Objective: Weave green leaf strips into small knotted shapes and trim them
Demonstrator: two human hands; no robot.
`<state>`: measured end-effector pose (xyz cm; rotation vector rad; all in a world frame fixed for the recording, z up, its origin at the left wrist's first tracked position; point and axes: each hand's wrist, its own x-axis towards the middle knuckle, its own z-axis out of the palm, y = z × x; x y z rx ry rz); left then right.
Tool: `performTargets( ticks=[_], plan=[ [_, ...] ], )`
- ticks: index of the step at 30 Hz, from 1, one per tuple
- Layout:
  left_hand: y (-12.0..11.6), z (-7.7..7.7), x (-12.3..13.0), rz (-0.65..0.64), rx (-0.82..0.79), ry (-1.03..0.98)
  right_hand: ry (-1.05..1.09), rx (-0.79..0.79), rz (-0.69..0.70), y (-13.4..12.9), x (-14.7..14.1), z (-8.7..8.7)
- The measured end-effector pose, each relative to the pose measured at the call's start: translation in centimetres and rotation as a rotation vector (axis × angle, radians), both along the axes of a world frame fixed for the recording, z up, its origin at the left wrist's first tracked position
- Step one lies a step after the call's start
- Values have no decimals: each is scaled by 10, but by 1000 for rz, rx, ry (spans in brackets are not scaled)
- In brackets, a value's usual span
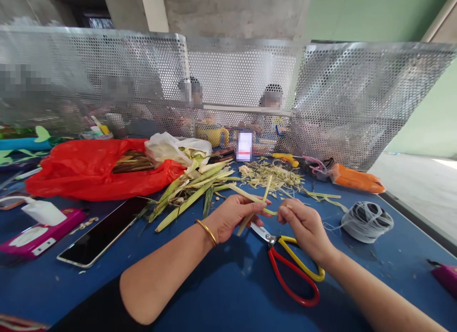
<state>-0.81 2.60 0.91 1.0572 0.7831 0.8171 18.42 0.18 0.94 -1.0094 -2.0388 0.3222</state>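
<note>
Crossed pale green leaf strips (pixel 267 189) are pinched between the thumb and fingers of my left hand (pixel 237 215), which wears a gold bangle (pixel 207 231) at its wrist. Close by on the right, my right hand (pixel 300 222) is closed, its fingertips at the end of a strip that reaches across from the left. Beneath both hands lie scissors (pixel 273 240) with one red and one yellow handle, blades pointing up and left. Beyond my left hand is a heap of long green husk leaves (pixel 196 184). Shredded trimmings (pixel 273 176) are piled behind the hands.
On the left are a red plastic bag (pixel 103 170), a dark phone (pixel 107 232) and a magenta power strip (pixel 43 232). To the right stand a ball of grey string (pixel 367 222), an orange packet (pixel 357 178) and a yellow glue gun (pixel 287 158). A perforated metal screen (pixel 243 75) borders the blue table.
</note>
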Motion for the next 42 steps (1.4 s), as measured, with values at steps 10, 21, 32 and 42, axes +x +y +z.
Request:
performTargets(
  ticks=[10,21,32,42],
  plan=[
    [-3,-11,18,275,-112,-29,-306,343,250,-7,-9,-1],
    [-10,-3,11,133,107,263,47,81,-260,-1,7,6],
    [-28,-14,23,-24,282,518,-23,-65,-121,-9,-8,9],
    [-18,-8,22,-61,-322,-191,-421,393,-171,-20,-16,3]
  ],
)
